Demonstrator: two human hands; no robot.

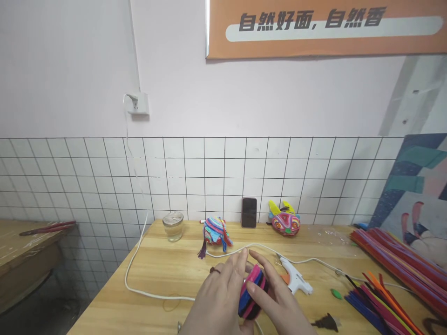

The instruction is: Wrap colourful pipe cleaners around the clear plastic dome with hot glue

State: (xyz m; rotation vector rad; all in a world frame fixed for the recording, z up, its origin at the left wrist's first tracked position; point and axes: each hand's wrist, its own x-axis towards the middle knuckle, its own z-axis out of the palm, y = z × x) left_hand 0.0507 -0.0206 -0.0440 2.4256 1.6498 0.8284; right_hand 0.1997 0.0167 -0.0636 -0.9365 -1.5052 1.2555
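Between my two hands, low in the head view, is a rounded piece wrapped in pink, blue and black fuzzy pipe cleaners (pixel 252 295). My left hand (pixel 220 293) presses against its left side, fingers pointing up and away. From the right, my right hand (pixel 277 293) grips it with the thumb across its front. Just beyond my right hand lies a white glue gun (pixel 295 275) with an orange part. A small green leaf-shaped piece (pixel 336 293) rests farther right. The underside of the wrapped piece is hidden by my hands.
Along the wall stand a glass jar (pixel 173 227), a striped pipe-cleaner figure (pixel 214 231), a phone (pixel 249 212) and a colourful animal head (pixel 284 222). Bundled pipe cleaners (pixel 401 265) lie at right, near a black plug (pixel 327 322). A white cord (pixel 139 292) crosses the wooden table (pixel 115 316).
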